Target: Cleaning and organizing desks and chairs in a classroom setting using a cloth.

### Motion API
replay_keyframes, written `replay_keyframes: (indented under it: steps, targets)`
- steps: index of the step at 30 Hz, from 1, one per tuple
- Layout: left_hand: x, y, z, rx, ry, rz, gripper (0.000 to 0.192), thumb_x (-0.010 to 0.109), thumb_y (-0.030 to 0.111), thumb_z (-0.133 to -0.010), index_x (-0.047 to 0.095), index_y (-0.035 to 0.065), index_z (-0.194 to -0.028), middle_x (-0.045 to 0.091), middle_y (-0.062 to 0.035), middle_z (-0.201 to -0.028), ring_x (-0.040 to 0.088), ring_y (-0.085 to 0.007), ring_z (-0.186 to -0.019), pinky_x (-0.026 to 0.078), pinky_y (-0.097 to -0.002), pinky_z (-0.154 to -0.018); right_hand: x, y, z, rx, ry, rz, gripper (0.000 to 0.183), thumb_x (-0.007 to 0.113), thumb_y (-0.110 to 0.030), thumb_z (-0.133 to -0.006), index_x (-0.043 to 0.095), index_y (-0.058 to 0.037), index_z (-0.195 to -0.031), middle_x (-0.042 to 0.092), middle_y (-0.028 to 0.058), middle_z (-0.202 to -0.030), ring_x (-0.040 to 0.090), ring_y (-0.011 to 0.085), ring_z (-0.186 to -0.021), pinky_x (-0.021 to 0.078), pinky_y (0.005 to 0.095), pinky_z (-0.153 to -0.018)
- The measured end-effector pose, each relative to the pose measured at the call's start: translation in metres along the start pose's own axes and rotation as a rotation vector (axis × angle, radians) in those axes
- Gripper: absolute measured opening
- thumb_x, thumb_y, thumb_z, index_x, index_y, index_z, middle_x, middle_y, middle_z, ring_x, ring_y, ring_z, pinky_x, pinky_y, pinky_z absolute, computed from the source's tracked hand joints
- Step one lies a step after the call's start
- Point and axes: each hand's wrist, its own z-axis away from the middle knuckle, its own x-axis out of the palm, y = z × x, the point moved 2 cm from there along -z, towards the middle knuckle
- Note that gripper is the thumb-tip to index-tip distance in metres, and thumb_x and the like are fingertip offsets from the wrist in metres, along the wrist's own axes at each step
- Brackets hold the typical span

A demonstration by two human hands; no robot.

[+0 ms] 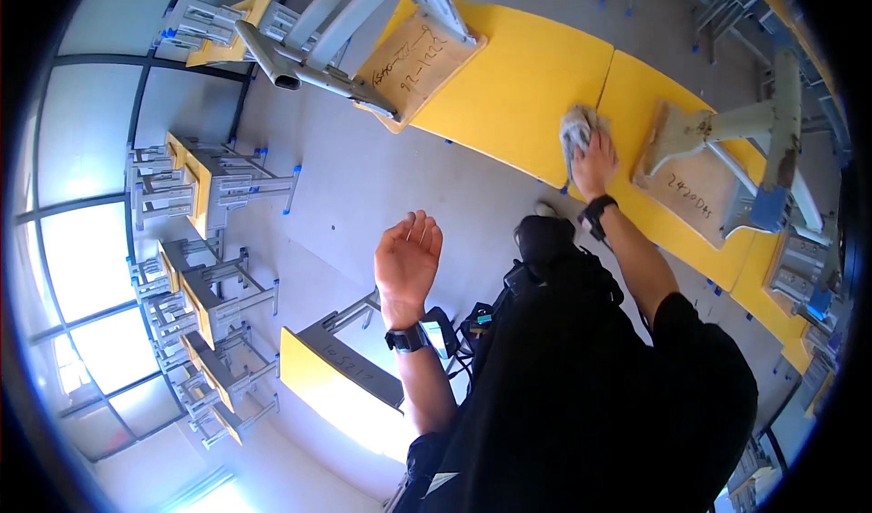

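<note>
My right hand (596, 162) presses a crumpled grey cloth (578, 128) onto a yellow desktop (514, 84), close to the seam with the adjoining yellow desktop (637, 104). My left hand (409, 261) is raised over the floor away from the desks, palm turned up and fingers loosely curled, with nothing in it. Each wrist wears a black strap. An upturned chair rests on the desks on either side of the cloth; the wooden seat of the left one (415, 70) and that of the right one (688, 193) bear handwriting.
Metal chair legs jut up at upper left (323, 63) and right (783, 131). Another yellow-topped desk (327, 383) stands at lower left. More desks with stacked chairs (197, 186) line the windows (88, 254). Grey floor (340, 186) lies between.
</note>
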Motion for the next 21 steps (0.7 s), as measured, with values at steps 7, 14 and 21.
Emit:
replay_keyframes:
  steps: [7,14,21]
  targets:
    - [0.041,0.031,-0.072,-0.065,-0.025,-0.093,0.019,0.055,0.008,-0.085,0.053,-0.0013,-0.101,0.057,-0.0106,-0.108,0.054,-0.0225,-0.098,0.045,-0.0334,-0.091,-0.001,-0.068,-0.011,-0.689,-0.323,-0.088,0.041,0.068,-0.021,-0.067,0.058,-0.0109,-0.106,0.049,0.0063,-0.127,0.042,0.0229,-0.122,0.0333,0.0423,-0.098]
    - [0.133,0.085,-0.162,0.043,-0.211,0.142,0.045,0.067,0.024,-0.083,0.048,-0.0031,-0.113,0.052,-0.0136,-0.119,0.046,-0.0261,-0.118,0.040,-0.0347,-0.101,-0.006,-0.037,-0.018,-0.655,-0.480,-0.065,0.050,0.066,-0.017,-0.068,0.055,-0.0119,-0.117,0.044,0.0071,-0.135,0.039,0.0231,-0.126,0.0290,0.0415,-0.105]
    - [0.161,0.098,-0.195,0.160,-0.124,0.292,0.047,0.071,0.030,-0.079,0.051,0.0016,-0.110,0.057,-0.0084,-0.112,0.048,-0.0272,-0.111,0.040,-0.0404,-0.099,0.013,-0.020,-0.137,-0.008,-0.095,0.192,0.049,0.059,-0.023,-0.075,0.051,-0.0115,-0.122,0.044,0.0082,-0.135,0.042,0.0261,-0.123,0.0317,0.0439,-0.101]
